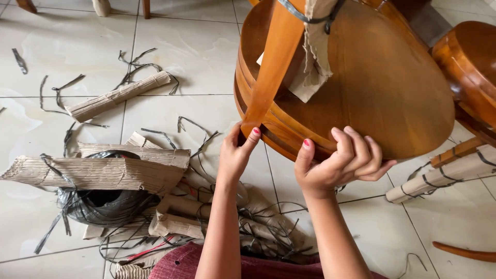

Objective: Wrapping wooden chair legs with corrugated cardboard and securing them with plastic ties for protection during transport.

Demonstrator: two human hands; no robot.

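Above the tiled floor [67, 41] | left hand [235, 155] pinched the end of an orange strip [271, 62] against the wooden seat [382, 93] | right hand [338, 165] curled closed over the seat's rim | cardboard scraps [103, 170] and black straps [103, 206] lay at left.
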